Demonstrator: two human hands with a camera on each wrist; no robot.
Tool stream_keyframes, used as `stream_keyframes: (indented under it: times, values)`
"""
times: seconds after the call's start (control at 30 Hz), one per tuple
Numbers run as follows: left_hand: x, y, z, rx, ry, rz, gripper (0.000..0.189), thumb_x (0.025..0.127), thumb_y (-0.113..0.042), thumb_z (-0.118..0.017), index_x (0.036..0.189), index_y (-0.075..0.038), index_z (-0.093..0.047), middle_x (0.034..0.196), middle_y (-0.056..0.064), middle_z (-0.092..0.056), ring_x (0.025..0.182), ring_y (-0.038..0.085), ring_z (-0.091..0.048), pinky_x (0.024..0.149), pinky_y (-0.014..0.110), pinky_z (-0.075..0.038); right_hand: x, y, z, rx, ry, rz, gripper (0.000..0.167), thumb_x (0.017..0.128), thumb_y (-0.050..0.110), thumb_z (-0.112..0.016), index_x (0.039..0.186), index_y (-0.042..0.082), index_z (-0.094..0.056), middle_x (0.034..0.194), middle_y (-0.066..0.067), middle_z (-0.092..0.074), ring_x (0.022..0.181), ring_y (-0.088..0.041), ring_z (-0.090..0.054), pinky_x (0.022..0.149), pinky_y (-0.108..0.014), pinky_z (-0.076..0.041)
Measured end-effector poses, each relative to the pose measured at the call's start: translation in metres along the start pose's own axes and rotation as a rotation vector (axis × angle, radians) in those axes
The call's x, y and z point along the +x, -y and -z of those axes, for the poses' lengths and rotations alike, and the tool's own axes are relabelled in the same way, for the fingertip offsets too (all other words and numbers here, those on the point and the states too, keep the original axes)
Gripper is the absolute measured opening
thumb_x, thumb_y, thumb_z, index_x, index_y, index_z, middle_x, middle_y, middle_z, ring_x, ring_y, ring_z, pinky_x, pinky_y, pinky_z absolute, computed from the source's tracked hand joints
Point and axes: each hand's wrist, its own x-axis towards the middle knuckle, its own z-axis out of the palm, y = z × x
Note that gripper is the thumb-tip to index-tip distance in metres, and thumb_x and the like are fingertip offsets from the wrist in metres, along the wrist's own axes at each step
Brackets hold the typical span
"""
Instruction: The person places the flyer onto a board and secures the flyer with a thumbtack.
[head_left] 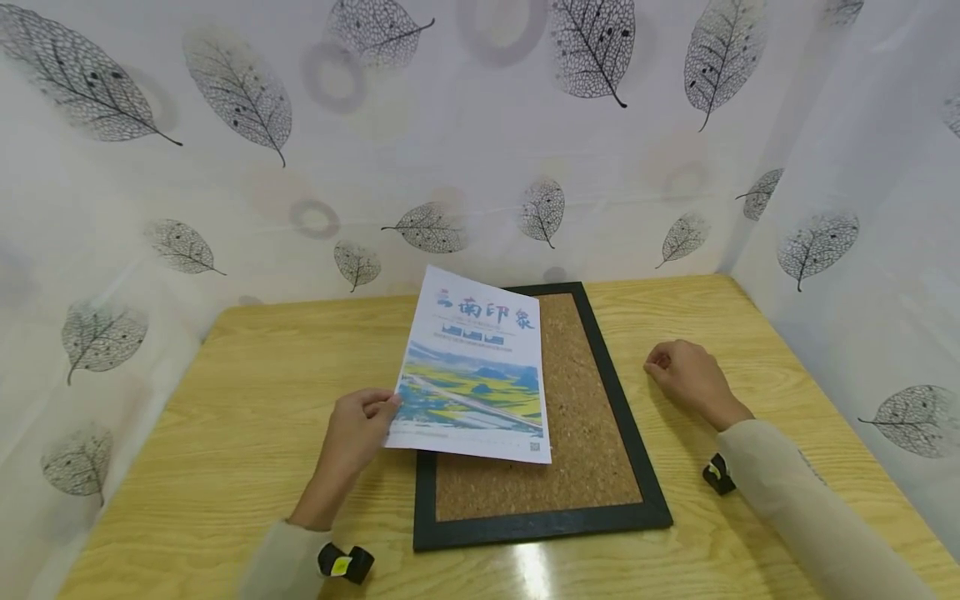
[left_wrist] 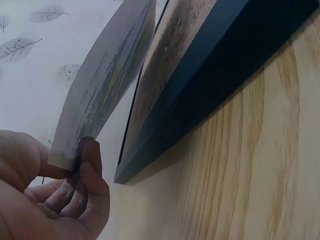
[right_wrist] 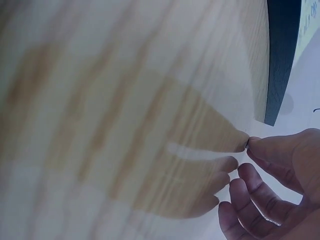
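A printed poster sheet (head_left: 472, 375) with large Chinese characters and a yellow-green landscape slants over the left part of a framed cork board (head_left: 592, 417). My left hand (head_left: 360, 429) pinches its lower left edge between thumb and fingers. In the left wrist view the sheet (left_wrist: 107, 75) bends and stands raised from the board. To the board's right, my right hand (head_left: 688, 375) is low by the tabletop, fingers loosely curled. The right wrist view shows these fingers (right_wrist: 257, 200) close to the wood; nothing held is visible, though the thumb tip area is small and dim.
The board's black frame (head_left: 543, 525) lies on a light wooden table (head_left: 247, 433). Behind and at the sides hangs a pale curtain (head_left: 420, 150) printed with dark leaves. Each wrist wears a black strap (head_left: 345, 563).
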Motion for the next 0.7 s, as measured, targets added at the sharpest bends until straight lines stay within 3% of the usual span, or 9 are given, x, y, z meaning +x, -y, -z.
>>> stream_keyframes:
  times: [0.43, 0.7]
  values:
    - [0.0, -0.006, -0.026, 0.001, -0.005, 0.004, 0.029, 0.1, -0.02, -0.065, 0.116, 0.005, -0.071, 0.102, 0.017, -0.075, 0.086, 0.021, -0.07, 0.071, 0.034, -0.055, -0.001, 0.003, 0.003, 0.013, 0.008, 0.002, 0.013, 0.096, 0.011, -0.069, 0.092, -0.001, -0.073, 0.086, -0.014, -0.07, 0.073, -0.028, -0.065, 0.065, -0.048, -0.053]
    - [-0.005, -0.009, -0.034, 0.023, 0.03, -0.031, 0.028, 0.1, -0.021, -0.065, 0.115, 0.002, -0.071, 0.106, 0.016, -0.074, 0.097, 0.027, -0.071, 0.077, 0.042, -0.057, -0.001, 0.003, 0.003, 0.014, 0.003, 0.009, 0.013, 0.096, 0.01, -0.069, 0.092, -0.001, -0.073, 0.086, -0.014, -0.07, 0.074, -0.028, -0.066, 0.065, -0.049, -0.053]
